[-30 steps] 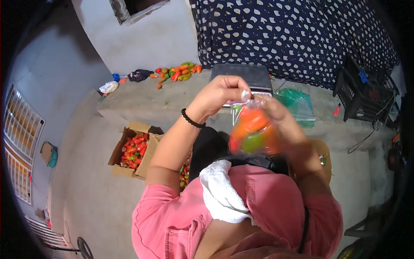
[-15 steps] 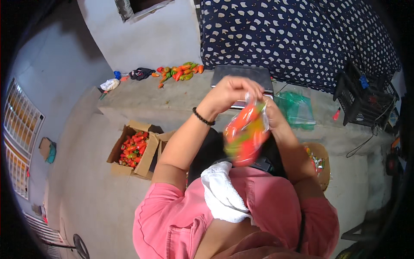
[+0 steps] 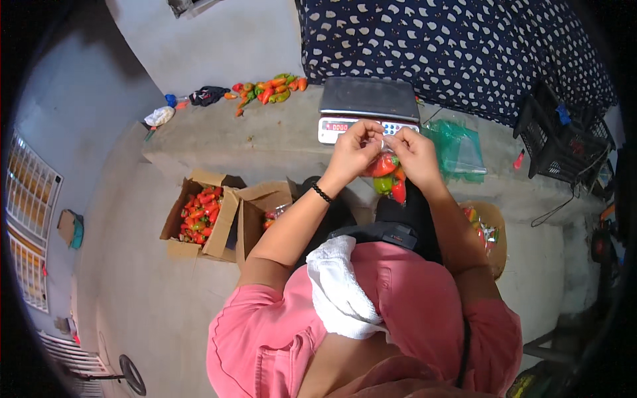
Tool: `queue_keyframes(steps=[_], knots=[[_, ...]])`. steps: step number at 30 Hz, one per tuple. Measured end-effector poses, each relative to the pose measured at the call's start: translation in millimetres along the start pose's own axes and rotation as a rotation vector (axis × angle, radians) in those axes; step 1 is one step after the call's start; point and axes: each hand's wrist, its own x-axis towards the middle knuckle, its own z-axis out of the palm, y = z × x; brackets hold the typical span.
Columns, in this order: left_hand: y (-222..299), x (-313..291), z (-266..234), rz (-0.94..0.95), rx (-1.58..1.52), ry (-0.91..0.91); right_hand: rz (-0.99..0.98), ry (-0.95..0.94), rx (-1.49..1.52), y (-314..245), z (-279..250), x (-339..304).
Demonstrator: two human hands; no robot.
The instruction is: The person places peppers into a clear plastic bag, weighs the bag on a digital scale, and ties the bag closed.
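Clear bag of peppers (image 3: 387, 176) pinched by both hands, near ledge edge (image 3: 265, 158).

A grey concrete ledge (image 3: 265, 132) runs below a pale plastered wall (image 3: 225, 40). Right of the wall hangs a dark blue patterned cloth (image 3: 451, 46). Below the ledge lies bare concrete floor (image 3: 133, 292); barred windows (image 3: 30, 199) stand far left.

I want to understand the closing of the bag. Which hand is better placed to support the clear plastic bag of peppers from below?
Probably the right hand: it reaches lower along the clear plastic bag of red and green peppers, while the left hand pinches only its top.
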Motion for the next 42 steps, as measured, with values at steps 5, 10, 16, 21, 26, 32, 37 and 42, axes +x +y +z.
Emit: queue_keyframes(steps=[5,10,16,21,26,32,37,42], knots=[[-17,-19,26,-0.270,-0.301,-0.089,-0.036,0.038,0.016,19,-10,-36],[-45,-30,57,-0.526,-0.360,-0.120,-0.059,0.009,-0.272,58,-24,-66],[-84,-42,72,-0.652,-0.318,-0.108,0.107,0.161,-0.315,92,-8,-90],[-88,-41,62,-0.648,-0.237,-0.167,0.097,0.128,-0.336,98,5,-90],[-83,-34,52,-0.592,-0.095,-0.288,0.058,0.154,-0.371,99,8,-90],[-78,-26,43,-0.432,0.155,-0.433,0.126,0.145,-0.289,108,11,-90],[-105,-27,39,-0.440,-0.190,-0.479,0.109,0.151,-0.216,106,12,-91],[-120,-32,36,-0.564,-0.456,-0.485,0.150,0.104,-0.148,91,7,-89]])
